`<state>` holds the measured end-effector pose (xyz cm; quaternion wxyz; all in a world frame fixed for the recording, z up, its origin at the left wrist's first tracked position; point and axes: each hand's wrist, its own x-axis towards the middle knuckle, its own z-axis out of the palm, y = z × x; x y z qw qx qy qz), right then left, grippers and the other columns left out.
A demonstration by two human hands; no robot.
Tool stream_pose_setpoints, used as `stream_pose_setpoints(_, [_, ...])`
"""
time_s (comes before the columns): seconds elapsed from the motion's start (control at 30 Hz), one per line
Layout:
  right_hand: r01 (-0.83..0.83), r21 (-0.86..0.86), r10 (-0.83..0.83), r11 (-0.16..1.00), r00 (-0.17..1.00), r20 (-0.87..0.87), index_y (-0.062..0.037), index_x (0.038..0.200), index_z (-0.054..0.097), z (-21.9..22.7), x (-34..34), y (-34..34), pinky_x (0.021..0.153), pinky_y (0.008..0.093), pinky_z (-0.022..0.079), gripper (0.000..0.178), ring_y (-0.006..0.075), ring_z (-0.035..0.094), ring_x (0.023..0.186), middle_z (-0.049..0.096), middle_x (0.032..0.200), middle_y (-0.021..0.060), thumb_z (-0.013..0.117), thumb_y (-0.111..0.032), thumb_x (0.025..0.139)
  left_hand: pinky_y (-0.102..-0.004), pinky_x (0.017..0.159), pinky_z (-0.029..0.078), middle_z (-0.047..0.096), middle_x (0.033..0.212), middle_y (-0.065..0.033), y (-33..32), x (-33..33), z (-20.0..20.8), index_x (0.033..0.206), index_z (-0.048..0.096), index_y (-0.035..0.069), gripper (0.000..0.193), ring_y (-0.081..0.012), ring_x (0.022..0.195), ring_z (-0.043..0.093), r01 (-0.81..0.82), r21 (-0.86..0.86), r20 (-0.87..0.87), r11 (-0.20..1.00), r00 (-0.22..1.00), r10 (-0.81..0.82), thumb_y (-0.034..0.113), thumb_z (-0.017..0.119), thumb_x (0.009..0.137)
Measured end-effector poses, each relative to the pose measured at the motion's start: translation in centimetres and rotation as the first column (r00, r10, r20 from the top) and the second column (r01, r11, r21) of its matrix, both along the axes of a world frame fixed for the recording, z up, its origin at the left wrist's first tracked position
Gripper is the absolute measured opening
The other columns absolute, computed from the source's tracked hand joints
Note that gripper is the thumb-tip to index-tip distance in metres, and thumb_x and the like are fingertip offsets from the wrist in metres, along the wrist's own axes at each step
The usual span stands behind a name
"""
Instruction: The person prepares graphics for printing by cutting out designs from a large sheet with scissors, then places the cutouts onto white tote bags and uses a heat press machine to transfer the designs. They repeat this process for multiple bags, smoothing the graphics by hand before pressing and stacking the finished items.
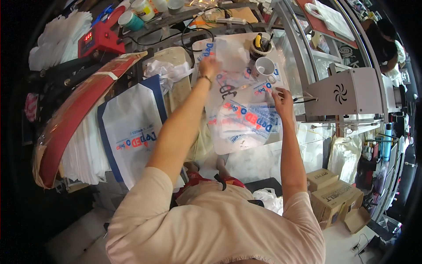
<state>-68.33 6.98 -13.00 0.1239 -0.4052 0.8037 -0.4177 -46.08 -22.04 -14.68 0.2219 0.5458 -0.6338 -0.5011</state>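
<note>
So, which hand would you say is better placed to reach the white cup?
Probably the right hand, visibly nearer the white cup; the left hand is farther away, to the cup's left.

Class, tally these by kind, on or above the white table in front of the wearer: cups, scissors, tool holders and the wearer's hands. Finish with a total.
Cups: 1, the white cup
Scissors: 1 pair of scissors
Tool holders: 1 round tool holder
Hands: 2, left hand and right hand
Total: 5
</note>
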Motion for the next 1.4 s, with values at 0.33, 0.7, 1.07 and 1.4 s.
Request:
stream_pose_setpoints(0.33, [-0.034,-0.089,0.024,0.995,0.994,-0.109,-0.0018,0.097,0.074,0.3,1.3,1.8,0.091,0.0409,0.050,0.019,0.0338,0.066,0.101,0.070,0.099,0.0152,0.076,-0.017,0.086,-0.0350,0.084,0.057,0.077,0.106,-0.0145,-12.4,4.6,7.6,0.112,0.078,0.012,0.030,-0.0222,0.097,0.075,0.180,-0.448,0.371,0.876,0.929,-0.001,0.015,0.075,0.083])
stream_pose_setpoints(0.7, [-0.041,-0.170,0.007,0.985,0.981,-0.196,-0.0007,0.121,0.064,-3.0,-2.2,-4.9,0.085,0.0426,0.054,0.037,0.0327,0.068,0.101,0.068,0.109,0.0236,0.072,-0.024,0.094,-0.0476,0.080,0.050,0.059,0.100,-0.0164,0.4,0.7,3.0,0.115,0.070,0.011,0.045,-0.0363,0.094,0.060,0.203,-0.780,0.230,0.592,0.973,-0.031,0.030,0.083,0.076])
stream_pose_setpoints(1.07, [-0.020,-0.057,0.030,0.998,0.981,0.192,-0.0008,0.111,0.067,-0.7,-1.8,-3.3,0.068,0.0331,0.050,0.022,0.0183,0.063,0.072,0.067,0.078,0.0107,0.066,-0.019,0.098,-0.0496,0.088,0.055,0.072,0.104,-0.0215,2.3,-1.8,2.6,0.110,0.068,0.007,0.037,-0.0396,0.100,0.070,0.269,-0.463,0.314,0.844,0.941,-0.128,0.030,0.075,0.082])
stream_pose_setpoints(1.4, [0.192,-0.160,-0.222,0.968,0.954,-0.200,0.0017,0.118,0.063,1.6,1.8,-2.8,0.086,0.0423,0.050,0.038,0.0327,0.063,0.104,0.066,0.112,0.0200,0.076,-0.020,0.089,-0.0465,0.085,0.057,0.073,0.101,-0.0240,-6.7,0.8,4.0,0.111,0.069,0.007,0.030,-0.0399,0.096,0.071,0.292,-0.492,0.536,0.820,0.844,0.022,0.021,0.069,0.084])
